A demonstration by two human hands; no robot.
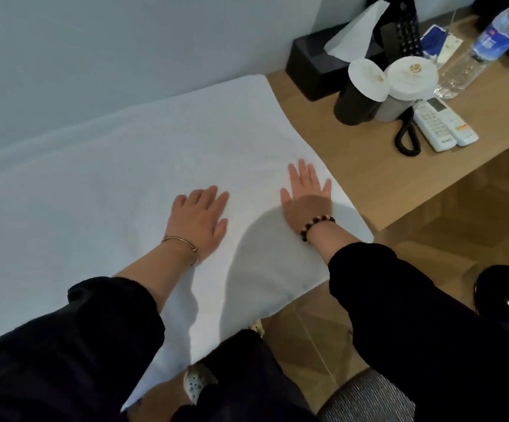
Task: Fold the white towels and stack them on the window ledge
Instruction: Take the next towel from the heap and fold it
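A plain pale grey-blue wall (119,56) fills ten to twelve o'clock. A light wooden counter (353,166) runs along it toward two o'clock. Herringbone wood floor (475,226) lies at four o'clock, softly lit.

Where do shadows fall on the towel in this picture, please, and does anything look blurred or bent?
Head view: a soft grey shadow lies on the flat white towel between the left hand and right hand. Head view: the wide lens seems to bow the towel's far edge; the clear plastic water bottle at top right looks smeared.
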